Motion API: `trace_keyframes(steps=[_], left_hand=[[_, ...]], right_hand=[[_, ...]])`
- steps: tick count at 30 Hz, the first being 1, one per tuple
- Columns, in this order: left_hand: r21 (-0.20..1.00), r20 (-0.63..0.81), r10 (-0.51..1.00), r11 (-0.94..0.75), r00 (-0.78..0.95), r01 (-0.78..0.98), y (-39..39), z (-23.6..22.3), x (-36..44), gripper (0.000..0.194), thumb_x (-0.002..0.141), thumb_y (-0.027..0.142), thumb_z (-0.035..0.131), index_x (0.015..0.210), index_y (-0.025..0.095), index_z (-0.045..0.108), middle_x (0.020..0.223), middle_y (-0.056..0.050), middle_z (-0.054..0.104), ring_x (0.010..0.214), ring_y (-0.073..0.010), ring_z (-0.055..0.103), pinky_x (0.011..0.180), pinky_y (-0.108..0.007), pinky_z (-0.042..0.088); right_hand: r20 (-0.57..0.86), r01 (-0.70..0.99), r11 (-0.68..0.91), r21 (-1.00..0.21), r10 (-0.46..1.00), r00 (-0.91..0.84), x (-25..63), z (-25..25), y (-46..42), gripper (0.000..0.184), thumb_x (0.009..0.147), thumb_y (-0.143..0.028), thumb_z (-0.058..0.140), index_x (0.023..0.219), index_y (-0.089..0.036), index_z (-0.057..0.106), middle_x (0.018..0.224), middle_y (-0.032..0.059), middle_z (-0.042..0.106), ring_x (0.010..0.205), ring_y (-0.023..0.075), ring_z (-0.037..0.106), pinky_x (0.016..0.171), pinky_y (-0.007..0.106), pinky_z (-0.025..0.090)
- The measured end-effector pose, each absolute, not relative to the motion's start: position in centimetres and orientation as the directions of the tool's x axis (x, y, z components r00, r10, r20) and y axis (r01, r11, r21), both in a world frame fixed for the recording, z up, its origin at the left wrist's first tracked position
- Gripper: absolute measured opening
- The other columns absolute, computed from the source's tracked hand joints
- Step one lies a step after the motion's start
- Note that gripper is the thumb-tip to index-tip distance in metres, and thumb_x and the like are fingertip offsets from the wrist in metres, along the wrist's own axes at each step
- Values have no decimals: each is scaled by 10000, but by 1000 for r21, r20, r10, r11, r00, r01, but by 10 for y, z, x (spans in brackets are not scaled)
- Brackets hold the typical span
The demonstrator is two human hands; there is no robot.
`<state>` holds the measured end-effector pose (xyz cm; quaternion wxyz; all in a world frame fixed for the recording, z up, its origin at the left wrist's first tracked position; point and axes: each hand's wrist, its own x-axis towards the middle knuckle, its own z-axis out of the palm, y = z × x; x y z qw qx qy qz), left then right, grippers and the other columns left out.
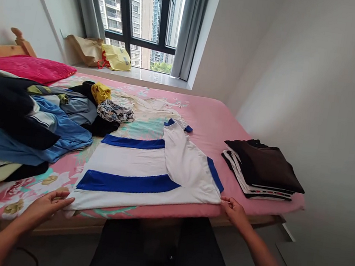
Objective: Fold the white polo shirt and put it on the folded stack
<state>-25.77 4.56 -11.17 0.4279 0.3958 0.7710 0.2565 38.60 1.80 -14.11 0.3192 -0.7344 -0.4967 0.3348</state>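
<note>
A white shirt with blue stripes [125,174] lies flat on the pink bedsheet, one long sleeve folded across its body. My right hand [234,212] pinches the shirt's near right corner at the bed edge. My left hand [44,207] is open, palm up, with its fingertips at the near left corner of the shirt. A stack of folded dark brown and white clothes [261,171] lies to the right of the shirt, beyond my right hand.
A large heap of blue, black and cream clothes [24,120] covers the bed's left side, with a yellow garment [100,92] and a patterned garment [115,112] at its edge. A pink pillow [28,68] lies by the wooden headboard [14,48]. Paper bags [99,53] sit on the windowsill.
</note>
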Motion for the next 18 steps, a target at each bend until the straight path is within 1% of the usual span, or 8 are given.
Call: trace_keyframes(steps=[2, 4, 6, 9, 11, 13, 15, 18], left_hand=[[715, -507, 799, 599, -323, 361, 47, -110, -256, 676, 457, 595, 709, 966, 200, 507, 544, 51, 518, 354, -58, 263, 386, -203, 161], [700, -547, 788, 615, -281, 363, 47, -107, -255, 599, 486, 602, 701, 891, 207, 504, 466, 77, 392, 358, -51, 227, 405, -196, 109], [687, -574, 785, 616, -233, 384, 47, -103, -253, 540, 520, 610, 692, 816, 212, 479, 442, 93, 292, 362, -52, 221, 417, -196, 84], [692, -584, 788, 608, -194, 389, 47, -97, -248, 560, 512, 622, 699, 723, 224, 365, 442, 117, 195, 358, -42, 179, 423, -198, 58], [719, -578, 799, 596, -168, 358, 47, -94, -244, 603, 506, 626, 701, 707, 227, 297, 458, 122, 212, 365, -34, 176, 425, -192, 57], [738, -575, 803, 591, -154, 325, 46, -93, -240, 604, 528, 625, 694, 715, 227, 280, 482, 121, 253, 373, -28, 195, 425, -181, 70], [738, -583, 799, 597, -146, 316, 44, -92, -238, 576, 558, 612, 685, 727, 224, 296, 500, 119, 289, 377, -25, 219, 424, -172, 84], [728, -603, 787, 609, -129, 314, 40, -90, -242, 512, 595, 582, 674, 772, 211, 371, 530, 103, 378, 390, -27, 275, 421, -160, 123]], right_hand=[[-303, 425, -390, -816, 917, 260, 384, -134, 26, 378, 728, -514, 519, 909, -183, 541, 530, -61, 483, 403, 90, 408, 392, 217, 311], [-416, 391, -468, -792, 884, 214, 381, -128, 32, 339, 732, -518, 517, 838, -197, 501, 462, -93, 402, 334, 66, 315, 345, 203, 228], [-508, 404, -524, -749, 847, 157, 380, -124, 36, 346, 734, -545, 523, 791, -210, 455, 439, -103, 378, 306, 57, 281, 324, 194, 170], [-594, 409, -560, -720, 802, 53, 380, -122, 38, 397, 734, -595, 534, 784, -219, 417, 471, -95, 427, 310, 49, 300, 318, 177, 135], [-640, 385, -589, -710, 768, -7, 379, -123, 38, 405, 745, -600, 533, 806, -216, 418, 504, -84, 463, 323, 44, 322, 317, 168, 146], [-684, 353, -634, -688, 729, -23, 378, -125, 37, 390, 768, -583, 524, 811, -211, 418, 527, -71, 487, 333, 42, 339, 317, 163, 173], [-703, 291, -673, -680, 712, 6, 378, -128, 36, 363, 792, -552, 513, 784, -207, 404, 533, -65, 487, 338, 39, 341, 320, 159, 191], [-685, 203, -671, -714, 729, 1, 384, -132, 33, 354, 795, -520, 533, 742, -200, 390, 533, -63, 467, 357, 34, 350, 332, 152, 197]])
